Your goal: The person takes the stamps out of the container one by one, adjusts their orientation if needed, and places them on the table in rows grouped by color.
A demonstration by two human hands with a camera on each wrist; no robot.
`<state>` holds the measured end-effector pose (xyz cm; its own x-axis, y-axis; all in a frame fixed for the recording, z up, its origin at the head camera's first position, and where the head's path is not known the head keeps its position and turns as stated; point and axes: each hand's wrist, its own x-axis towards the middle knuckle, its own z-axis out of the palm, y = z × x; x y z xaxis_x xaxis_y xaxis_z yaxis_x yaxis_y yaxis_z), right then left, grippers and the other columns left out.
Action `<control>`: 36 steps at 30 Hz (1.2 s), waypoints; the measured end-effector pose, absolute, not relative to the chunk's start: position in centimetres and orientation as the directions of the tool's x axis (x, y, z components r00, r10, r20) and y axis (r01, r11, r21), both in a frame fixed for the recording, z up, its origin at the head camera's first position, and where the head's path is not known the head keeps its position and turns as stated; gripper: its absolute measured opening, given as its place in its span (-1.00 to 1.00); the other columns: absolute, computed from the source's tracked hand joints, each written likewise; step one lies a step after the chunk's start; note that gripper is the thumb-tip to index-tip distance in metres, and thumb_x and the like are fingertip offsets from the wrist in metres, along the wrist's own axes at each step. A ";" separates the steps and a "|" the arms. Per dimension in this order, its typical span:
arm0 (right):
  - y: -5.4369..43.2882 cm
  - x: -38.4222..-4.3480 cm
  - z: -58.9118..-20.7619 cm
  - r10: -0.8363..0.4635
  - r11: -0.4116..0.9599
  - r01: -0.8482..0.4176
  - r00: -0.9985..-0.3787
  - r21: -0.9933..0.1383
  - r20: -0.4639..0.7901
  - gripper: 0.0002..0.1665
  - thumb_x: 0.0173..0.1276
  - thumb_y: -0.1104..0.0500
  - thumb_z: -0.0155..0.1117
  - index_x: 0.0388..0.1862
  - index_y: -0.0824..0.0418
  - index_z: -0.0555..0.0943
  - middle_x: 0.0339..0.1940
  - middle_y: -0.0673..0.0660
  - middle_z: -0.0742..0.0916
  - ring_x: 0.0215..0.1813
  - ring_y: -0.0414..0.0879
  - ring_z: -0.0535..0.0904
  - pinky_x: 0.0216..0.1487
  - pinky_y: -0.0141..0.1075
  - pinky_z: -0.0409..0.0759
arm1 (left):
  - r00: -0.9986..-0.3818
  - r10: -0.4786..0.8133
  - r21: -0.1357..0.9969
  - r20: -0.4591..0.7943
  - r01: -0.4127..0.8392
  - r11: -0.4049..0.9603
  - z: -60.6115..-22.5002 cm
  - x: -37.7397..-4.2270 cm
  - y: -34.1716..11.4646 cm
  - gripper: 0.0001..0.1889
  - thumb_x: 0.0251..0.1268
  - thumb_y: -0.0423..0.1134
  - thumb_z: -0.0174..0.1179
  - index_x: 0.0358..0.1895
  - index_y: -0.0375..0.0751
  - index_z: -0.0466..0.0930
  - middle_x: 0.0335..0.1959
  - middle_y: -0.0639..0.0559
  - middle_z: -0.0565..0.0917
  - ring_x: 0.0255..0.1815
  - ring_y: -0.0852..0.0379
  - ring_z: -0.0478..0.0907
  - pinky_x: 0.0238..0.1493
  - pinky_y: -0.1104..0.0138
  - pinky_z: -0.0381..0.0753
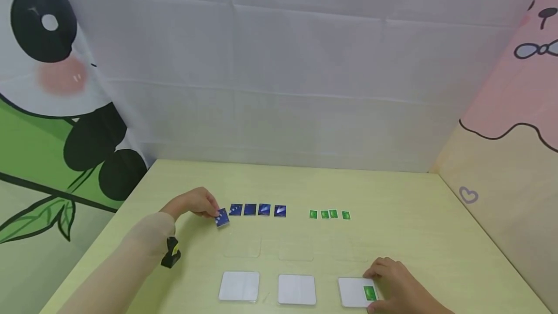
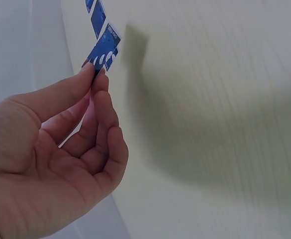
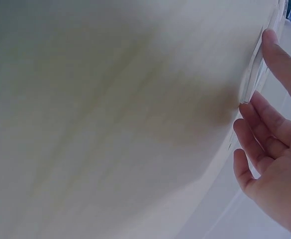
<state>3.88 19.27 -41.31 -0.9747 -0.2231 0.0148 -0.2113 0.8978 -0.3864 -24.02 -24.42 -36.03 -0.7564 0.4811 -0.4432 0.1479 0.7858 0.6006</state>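
My left hand (image 1: 198,202) pinches a small blue picture card (image 1: 222,218) between thumb and fingers, tilted above the table at the left end of a row of blue cards (image 1: 250,210). In the left wrist view, the pinched blue card (image 2: 104,47) shows white curved marks and small print. At the front right, my right hand (image 1: 398,282) holds a white rounded card (image 1: 352,292) at its right side, thumb and fingers at opposite edges. A small green card (image 1: 369,293) lies on that white card. The right wrist view shows the white card (image 3: 254,67) edge-on.
Two more white rounded cards (image 1: 239,286) (image 1: 297,290) lie left of the held one. Faint clear rounded outlines (image 1: 296,248) sit behind them. A row of several small green cards (image 1: 324,214) lies farther back on the pale table (image 1: 392,197). A white cloth wall (image 1: 279,86) stands behind.
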 end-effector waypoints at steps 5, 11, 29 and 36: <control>19.3 3.9 -41.5 -0.234 0.898 -0.231 -0.971 -0.374 0.038 -0.37 -0.14 -0.41 0.44 -0.17 -0.08 0.64 -0.16 -0.29 0.62 -0.14 -0.39 0.41 -0.07 -0.32 0.45 | -0.771 0.462 0.578 -0.438 0.152 0.802 -36.3 -24.1 -24.6 -0.88 0.20 -0.36 0.25 -0.30 -0.38 0.67 -0.54 0.08 0.67 -0.54 0.25 0.45 -0.43 0.44 0.45; 19.4 3.9 -41.6 -0.237 0.901 -0.225 -0.971 -0.370 0.012 -0.35 -0.12 -0.44 0.40 -0.15 -0.08 0.64 -0.15 -0.30 0.62 -0.14 -0.39 0.41 -0.07 -0.32 0.45 | -0.788 0.461 0.556 -0.408 0.186 0.810 -37.0 -24.3 -24.7 -0.91 0.15 -0.38 0.27 -0.37 -0.37 0.66 -0.55 0.07 0.66 -0.54 0.25 0.45 -0.46 0.44 0.43; 19.3 4.0 -41.7 -0.231 0.896 -0.225 -0.972 -0.382 0.030 -0.37 -0.13 -0.41 0.43 -0.16 -0.07 0.64 -0.16 -0.28 0.63 -0.15 -0.40 0.40 -0.08 -0.33 0.44 | -0.853 0.445 0.463 -0.274 0.288 0.838 -38.2 -25.4 -24.2 -0.95 0.04 -0.40 0.31 -0.43 -0.33 0.66 -0.51 -0.03 0.64 -0.45 0.14 0.50 -0.39 0.39 0.46; 19.1 4.0 -41.5 -0.219 0.902 -0.210 -0.976 -0.377 0.020 -0.35 -0.14 -0.42 0.43 -0.16 -0.07 0.64 -0.15 -0.28 0.63 -0.13 -0.37 0.42 -0.06 -0.32 0.45 | -0.874 0.420 0.451 -0.245 0.281 0.847 -38.3 -25.8 -24.0 -0.96 0.08 -0.39 0.30 -0.41 -0.30 0.67 -0.42 -0.06 0.65 -0.38 0.11 0.50 -0.33 0.35 0.48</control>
